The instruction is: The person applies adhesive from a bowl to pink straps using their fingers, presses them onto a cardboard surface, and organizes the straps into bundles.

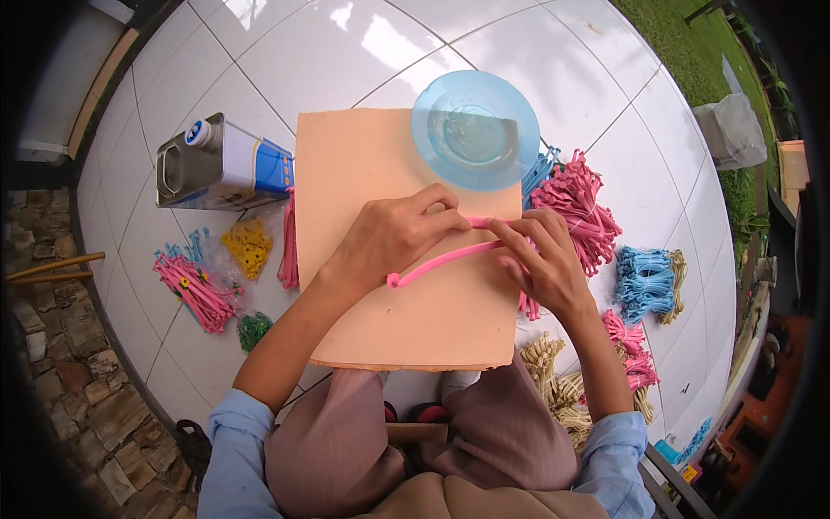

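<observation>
A pink knotted strap (445, 257) lies doubled back over a peach-coloured board (372, 324) in front of me. Its knotted end points left, toward my left wrist. My left hand (399, 232) pinches the upper run of the strap between thumb and fingertips. Over the right part of the same strap, my right hand (551, 259) has its fingers closed, covering the bend. Just beyond my hands, a translucent blue plate (428, 130) overlaps the board's far right corner, with what looks like clear liquid in it.
Left stands a metal can (220, 164), near a bag of yellow pieces (248, 246), pink straps (197, 290) and green pieces (253, 330). To the right lie bundles of pink straps (581, 208), blue straps (644, 284) and cream straps (545, 359) on white tiles (337, 56).
</observation>
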The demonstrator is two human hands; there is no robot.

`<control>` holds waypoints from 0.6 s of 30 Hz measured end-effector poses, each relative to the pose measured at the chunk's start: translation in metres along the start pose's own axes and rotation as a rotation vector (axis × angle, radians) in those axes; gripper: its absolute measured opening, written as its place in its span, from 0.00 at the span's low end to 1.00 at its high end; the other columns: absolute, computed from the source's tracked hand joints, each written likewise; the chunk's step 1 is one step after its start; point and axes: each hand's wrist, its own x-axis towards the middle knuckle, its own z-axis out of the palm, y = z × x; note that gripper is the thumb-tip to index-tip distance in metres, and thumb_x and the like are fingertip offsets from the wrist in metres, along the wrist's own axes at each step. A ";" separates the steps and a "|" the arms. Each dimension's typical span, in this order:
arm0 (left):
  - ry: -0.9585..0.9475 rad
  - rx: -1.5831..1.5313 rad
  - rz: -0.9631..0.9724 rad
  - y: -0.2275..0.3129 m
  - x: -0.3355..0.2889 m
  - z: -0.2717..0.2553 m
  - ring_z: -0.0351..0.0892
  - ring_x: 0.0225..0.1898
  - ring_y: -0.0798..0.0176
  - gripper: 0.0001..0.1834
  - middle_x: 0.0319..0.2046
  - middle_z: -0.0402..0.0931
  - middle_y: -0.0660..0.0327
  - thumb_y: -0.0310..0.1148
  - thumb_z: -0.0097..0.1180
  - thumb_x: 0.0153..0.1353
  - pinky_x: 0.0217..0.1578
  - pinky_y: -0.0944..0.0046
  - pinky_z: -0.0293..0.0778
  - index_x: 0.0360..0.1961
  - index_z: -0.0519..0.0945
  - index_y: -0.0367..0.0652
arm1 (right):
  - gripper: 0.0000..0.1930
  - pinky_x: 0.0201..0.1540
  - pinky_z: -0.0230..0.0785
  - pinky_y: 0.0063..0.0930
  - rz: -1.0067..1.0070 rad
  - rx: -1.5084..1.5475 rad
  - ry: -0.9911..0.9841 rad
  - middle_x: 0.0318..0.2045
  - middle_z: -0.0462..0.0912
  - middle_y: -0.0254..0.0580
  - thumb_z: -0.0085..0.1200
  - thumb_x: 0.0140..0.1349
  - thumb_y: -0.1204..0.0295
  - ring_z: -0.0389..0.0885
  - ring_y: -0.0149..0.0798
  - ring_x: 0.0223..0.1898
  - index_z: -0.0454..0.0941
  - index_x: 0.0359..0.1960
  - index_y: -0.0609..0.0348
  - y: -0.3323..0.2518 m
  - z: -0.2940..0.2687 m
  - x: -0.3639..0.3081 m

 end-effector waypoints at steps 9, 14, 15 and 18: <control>-0.001 -0.289 -0.095 0.010 -0.001 -0.002 0.78 0.29 0.68 0.07 0.32 0.75 0.64 0.27 0.62 0.50 0.27 0.67 0.75 0.32 0.80 0.45 | 0.26 0.46 0.65 0.35 0.137 0.152 0.369 0.38 0.76 0.38 0.62 0.44 0.84 0.70 0.43 0.43 0.70 0.48 0.58 -0.001 0.019 -0.046; -0.272 -0.678 -0.350 0.054 0.002 -0.022 0.78 0.37 0.68 0.05 0.32 0.76 0.63 0.27 0.56 0.57 0.38 0.66 0.77 0.35 0.78 0.39 | 0.32 0.48 0.64 0.52 0.109 0.183 0.420 0.36 0.77 0.45 0.57 0.50 0.86 0.73 0.49 0.46 0.51 0.52 0.49 -0.025 -0.017 -0.067; -0.288 -0.722 -0.382 0.062 -0.001 -0.027 0.76 0.39 0.71 0.05 0.33 0.75 0.65 0.26 0.56 0.58 0.42 0.68 0.73 0.36 0.77 0.39 | 0.32 0.51 0.63 0.53 0.052 0.180 0.421 0.34 0.77 0.45 0.56 0.51 0.87 0.76 0.49 0.44 0.51 0.52 0.49 -0.032 -0.029 -0.066; -0.171 -0.798 -0.333 0.085 -0.010 -0.043 0.72 0.43 0.71 0.08 0.37 0.73 0.65 0.26 0.55 0.59 0.49 0.68 0.68 0.40 0.74 0.39 | 0.30 0.50 0.66 0.50 -0.015 0.127 0.412 0.34 0.77 0.45 0.55 0.53 0.86 0.79 0.47 0.40 0.52 0.52 0.51 -0.054 -0.064 -0.067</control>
